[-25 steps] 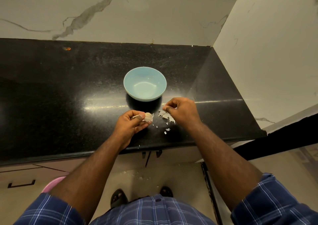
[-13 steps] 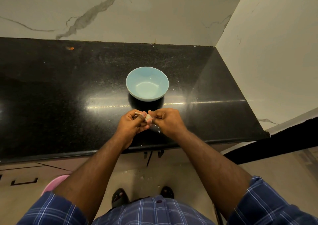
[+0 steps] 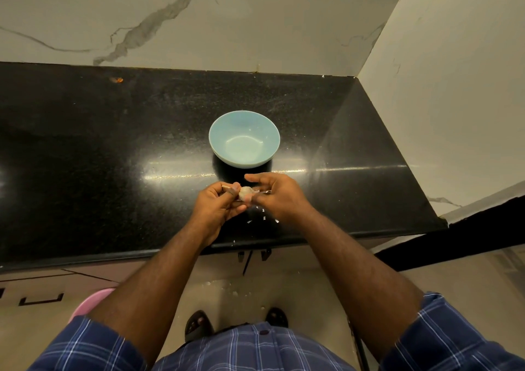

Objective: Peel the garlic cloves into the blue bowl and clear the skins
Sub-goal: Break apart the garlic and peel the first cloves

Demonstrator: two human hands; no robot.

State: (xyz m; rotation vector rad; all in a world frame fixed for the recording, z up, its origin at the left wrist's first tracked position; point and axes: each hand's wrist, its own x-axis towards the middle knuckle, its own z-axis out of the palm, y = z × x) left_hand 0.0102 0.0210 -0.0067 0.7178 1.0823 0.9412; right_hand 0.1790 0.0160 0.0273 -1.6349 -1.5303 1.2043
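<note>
A small pale garlic bulb (image 3: 245, 192) with a short stem is held between both hands just above the black counter (image 3: 113, 157). My left hand (image 3: 218, 207) grips it from the left, thumb on top. My right hand (image 3: 277, 197) meets it from the right, thumb and fingertips pinching at its skin. The blue bowl (image 3: 244, 138) stands just beyond the hands and looks empty. Small white skin flakes (image 3: 262, 214) lie on the counter under and in front of my right hand.
Marble walls close the counter at the back and on the right. The counter's front edge runs just below the hands. A pink tub (image 3: 91, 304) sits on the floor at lower left, and bits of skin (image 3: 227, 289) dot the floor near my feet.
A second ago my right hand was off to the right at the loose skins; it has come back to the garlic and now pinches at it. My left hand has barely moved.
</note>
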